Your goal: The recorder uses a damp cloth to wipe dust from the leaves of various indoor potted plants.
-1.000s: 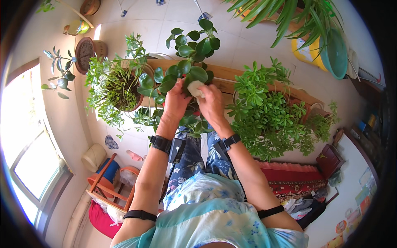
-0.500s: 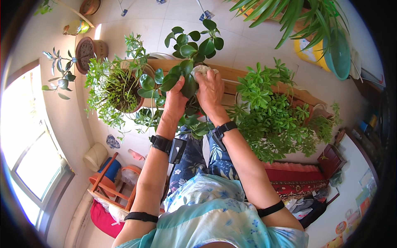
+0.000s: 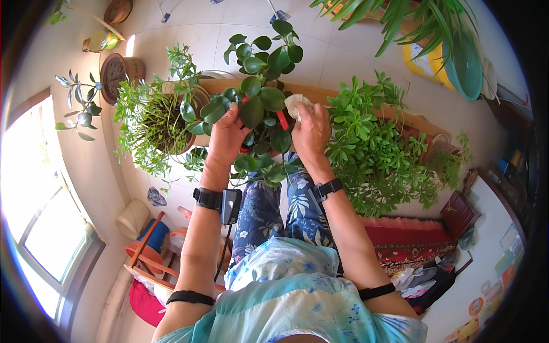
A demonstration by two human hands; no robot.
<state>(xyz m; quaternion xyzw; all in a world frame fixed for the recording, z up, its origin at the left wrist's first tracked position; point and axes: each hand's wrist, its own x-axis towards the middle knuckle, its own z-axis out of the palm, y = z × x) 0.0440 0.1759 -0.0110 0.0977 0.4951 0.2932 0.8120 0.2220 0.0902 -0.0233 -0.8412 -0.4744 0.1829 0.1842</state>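
1. Bushy plant with fine pointed green leaves, right of centre, just beside the right hand.
2. Feathery green plant in a brown round pot, left of centre.
3. Round-leaved green plant with a red pot, upper centre, between both hands.
4. Left hand, fingers curled around that plant's leaves.
5. Right hand, closed, pinching a crumpled white cloth at the foliage.

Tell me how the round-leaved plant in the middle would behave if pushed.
The round-leaved plant looks top-heavy, its tall stems spreading wide, so it would probably sway or tip. Its thick leaves likely bend, then snap. The left hand steadies it while the right hand holds a cloth.
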